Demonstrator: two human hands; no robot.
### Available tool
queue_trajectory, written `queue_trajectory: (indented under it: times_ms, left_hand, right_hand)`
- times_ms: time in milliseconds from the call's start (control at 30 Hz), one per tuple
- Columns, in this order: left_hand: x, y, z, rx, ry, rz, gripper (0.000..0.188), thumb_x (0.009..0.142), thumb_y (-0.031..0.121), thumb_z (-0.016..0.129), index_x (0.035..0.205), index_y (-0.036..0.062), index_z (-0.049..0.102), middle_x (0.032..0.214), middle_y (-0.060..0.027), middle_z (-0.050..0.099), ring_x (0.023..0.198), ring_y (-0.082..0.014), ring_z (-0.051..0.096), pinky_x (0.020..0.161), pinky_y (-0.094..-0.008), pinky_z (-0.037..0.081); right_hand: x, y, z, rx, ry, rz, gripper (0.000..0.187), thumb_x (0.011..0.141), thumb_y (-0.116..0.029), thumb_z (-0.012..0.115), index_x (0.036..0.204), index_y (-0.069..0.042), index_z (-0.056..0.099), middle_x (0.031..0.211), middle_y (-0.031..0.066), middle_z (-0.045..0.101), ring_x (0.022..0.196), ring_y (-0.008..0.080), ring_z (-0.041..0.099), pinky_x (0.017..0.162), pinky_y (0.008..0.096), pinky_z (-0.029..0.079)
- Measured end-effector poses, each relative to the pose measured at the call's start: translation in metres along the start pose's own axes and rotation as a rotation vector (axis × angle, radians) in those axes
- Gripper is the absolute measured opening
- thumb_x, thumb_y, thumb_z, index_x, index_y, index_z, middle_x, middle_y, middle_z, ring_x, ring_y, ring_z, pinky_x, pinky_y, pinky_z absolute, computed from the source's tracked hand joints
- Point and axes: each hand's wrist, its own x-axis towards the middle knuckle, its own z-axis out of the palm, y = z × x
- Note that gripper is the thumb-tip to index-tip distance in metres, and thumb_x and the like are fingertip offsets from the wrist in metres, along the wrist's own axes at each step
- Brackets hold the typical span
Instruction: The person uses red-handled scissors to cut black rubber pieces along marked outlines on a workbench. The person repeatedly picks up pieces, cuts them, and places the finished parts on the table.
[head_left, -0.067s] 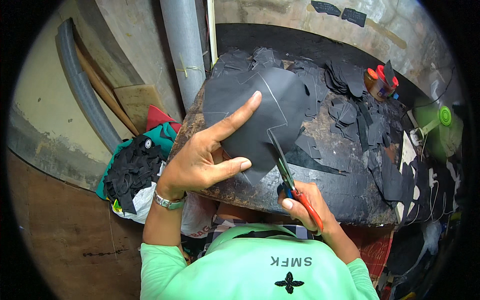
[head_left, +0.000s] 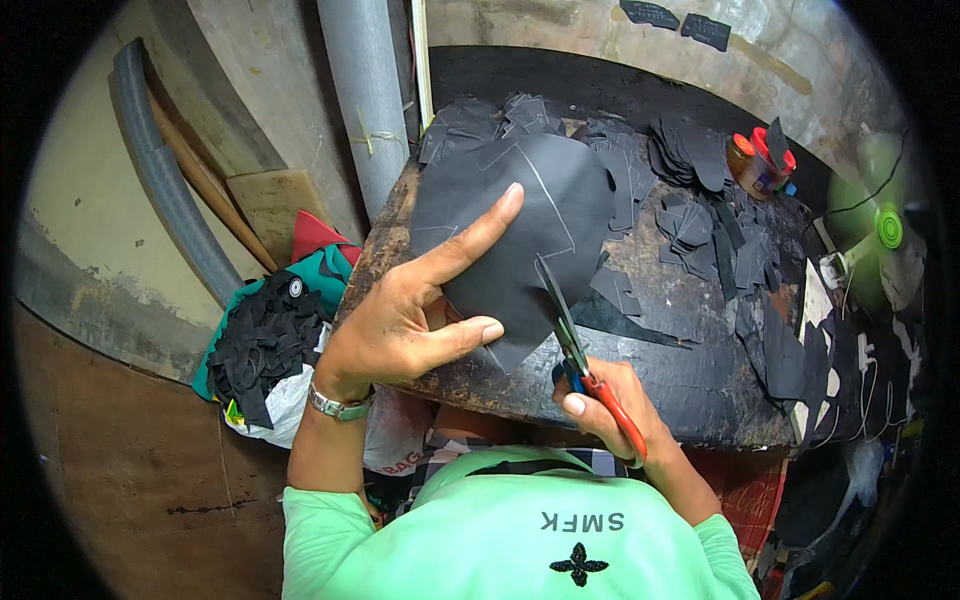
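My left hand [head_left: 415, 305] holds a large dark grey sheet [head_left: 520, 215] marked with pale lines, index finger stretched across it and thumb pinching its lower edge. My right hand [head_left: 605, 405] grips scissors [head_left: 565, 325] with red and blue handles. The blades point up and away from me, biting into the sheet's lower right edge. Both hands work just above the near edge of a worn dark table [head_left: 680, 375].
Several cut dark pieces [head_left: 720, 240] litter the table's far and right side, beside an orange-lidded jar [head_left: 752, 165]. A grey pipe [head_left: 365, 90] stands behind the table. A bag of black scraps [head_left: 265, 345] lies on the floor at left. A green fan [head_left: 885, 230] sits at right.
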Motion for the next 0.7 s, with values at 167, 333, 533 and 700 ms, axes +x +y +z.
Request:
queue_trajectory:
  times_ms: [167, 333, 533, 700]
  left_hand:
    - [0.001, -0.001, 0.005, 0.053, -0.018, -0.005, 0.081, 0.073, -0.007, 0.067, 0.143, -0.0109, 0.026, 0.153, -0.0173, 0.027, 0.139, -0.0208, 0.031, 0.113, -0.0313, 0.023]
    - [0.002, -0.004, 0.009, -0.115, 0.100, -0.011, 0.071, 0.075, -0.006, 0.065, 0.140, -0.0102, 0.035, 0.148, -0.0172, 0.037, 0.134, -0.0213, 0.039, 0.111, -0.0316, 0.027]
    - [0.002, -0.007, 0.011, 0.048, 0.312, 0.000, 0.051, 0.079, -0.004, 0.062, 0.129, -0.0063, 0.053, 0.131, -0.0146, 0.056, 0.121, -0.0180, 0.052, 0.106, -0.0303, 0.034]
    - [0.003, -0.007, 0.013, 0.135, 0.287, 0.105, 0.049, 0.080, -0.005, 0.060, 0.129, -0.0020, 0.055, 0.129, -0.0117, 0.059, 0.118, -0.0157, 0.054, 0.103, -0.0276, 0.038]
  right_hand:
    - [0.006, 0.003, 0.001, 0.001, 0.017, -0.053, 0.046, 0.086, -0.040, 0.064, 0.069, -0.001, 0.047, 0.052, 0.0050, 0.040, 0.051, 0.0122, 0.037, 0.047, 0.0323, 0.033]
    - [0.001, 0.001, -0.003, 0.050, -0.035, 0.111, 0.046, 0.086, -0.041, 0.064, 0.070, -0.001, 0.049, 0.054, 0.0033, 0.043, 0.054, 0.0112, 0.039, 0.047, 0.0311, 0.033]
    - [0.002, -0.007, -0.009, 0.088, -0.066, 0.073, 0.040, 0.088, -0.040, 0.060, 0.075, -0.003, 0.053, 0.057, 0.0032, 0.046, 0.056, 0.0109, 0.041, 0.050, 0.0315, 0.036]
    - [0.008, -0.006, -0.017, 0.054, -0.169, -0.024, 0.044, 0.089, -0.043, 0.057, 0.087, 0.000, 0.050, 0.062, 0.0104, 0.045, 0.059, 0.0203, 0.044, 0.056, 0.0370, 0.038]
